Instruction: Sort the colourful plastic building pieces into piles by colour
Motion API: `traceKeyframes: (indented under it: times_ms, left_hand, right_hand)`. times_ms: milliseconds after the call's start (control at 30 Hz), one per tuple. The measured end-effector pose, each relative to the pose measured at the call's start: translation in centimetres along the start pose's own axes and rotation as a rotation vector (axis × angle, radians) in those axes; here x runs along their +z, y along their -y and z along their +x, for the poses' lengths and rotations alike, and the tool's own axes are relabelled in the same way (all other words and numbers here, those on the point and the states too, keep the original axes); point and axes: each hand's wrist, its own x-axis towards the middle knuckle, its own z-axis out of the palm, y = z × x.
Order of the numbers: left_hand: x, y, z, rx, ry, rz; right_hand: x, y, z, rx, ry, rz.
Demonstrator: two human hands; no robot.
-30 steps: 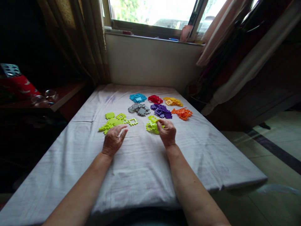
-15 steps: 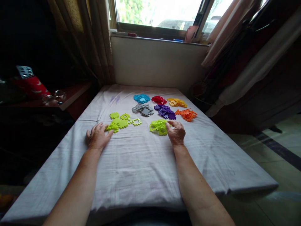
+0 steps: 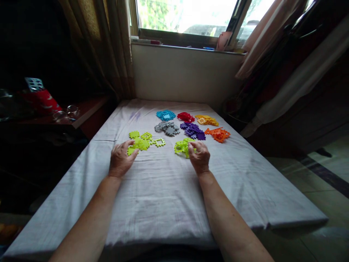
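Lime-green toothed pieces (image 3: 141, 143) lie spread on the left half of the white cloth. My left hand (image 3: 121, 157) is at their left edge, thumb and fingers apart around the nearest green piece. A second heap, of yellow-green pieces (image 3: 181, 147), sits right of centre. At its right side my right hand (image 3: 200, 155) has thumb and fingertips pressed together; what is between them, if anything, is too small to make out. Behind are gray pieces (image 3: 169, 128), purple pieces (image 3: 193, 131) and orange pieces (image 3: 219, 135).
Farther back on the table (image 3: 163, 203) are piles of blue pieces (image 3: 166, 115), red pieces (image 3: 185, 117) and yellow pieces (image 3: 207, 120). A red container (image 3: 45, 102) and glasses (image 3: 64, 115) stand on a side surface at left. Clothes hang at right.
My left hand has moved right and its fingers have come in around the green pieces. My right hand has shifted slightly left over the yellow-green heap. The camera view has shifted a little.
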Motion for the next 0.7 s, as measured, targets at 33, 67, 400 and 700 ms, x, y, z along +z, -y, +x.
traceKeyframes:
  times_ms: [33,67,400,700]
  left_hand:
    - [0.4,-1.2,-0.2,0.078,0.015,-0.039]
    - [0.9,-2.3,-0.4,0.131,0.033,-0.069]
    - [2.5,-5.1,-1.8,0.309,0.014,-0.174]
    - [1.7,-2.2,-0.8,0.146,0.037,-0.009]
  right_hand:
    - [0.2,0.9,-0.3,-0.036,0.057,0.048]
    - [0.5,1.7,-0.6,-0.070,0.122,0.100]
    - [3.0,5.6,-2.6,0.050,0.393,0.438]
    - [0.1,0.2,0.7,0.371,0.046,0.261]
